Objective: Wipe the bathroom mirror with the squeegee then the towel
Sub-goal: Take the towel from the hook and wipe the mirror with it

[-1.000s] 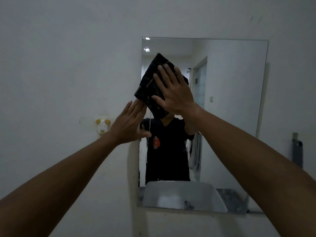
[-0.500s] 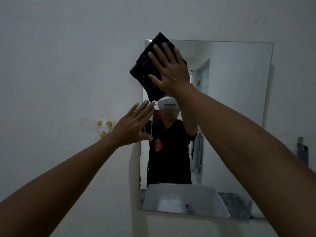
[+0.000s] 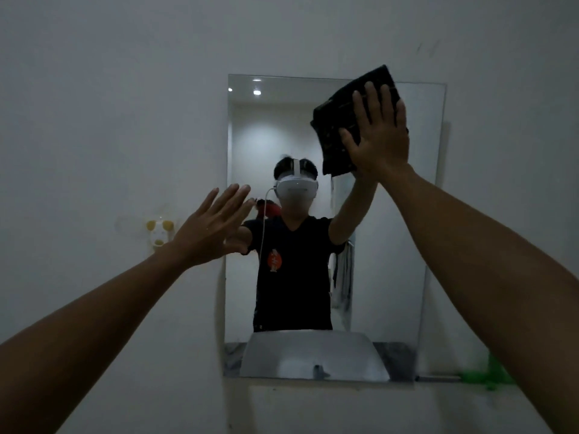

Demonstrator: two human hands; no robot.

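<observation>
Towel [image 3: 341, 120], dark and folded, sits at about one o'clock on the mirror [image 3: 407, 245], its long axis tilted from lower left up to upper right, the top corner poking past the glass's upper edge. The right hand [image 3: 376, 136] presses it flat against the glass, fingers spread and pointing up. Over at nine o'clock the left hand [image 3: 213, 230] is open and empty, palm toward the mirror's left edge, fingers slanting up to the right. A small white and yellow holder [image 3: 159, 233] clings to the wall just left of it.
</observation>
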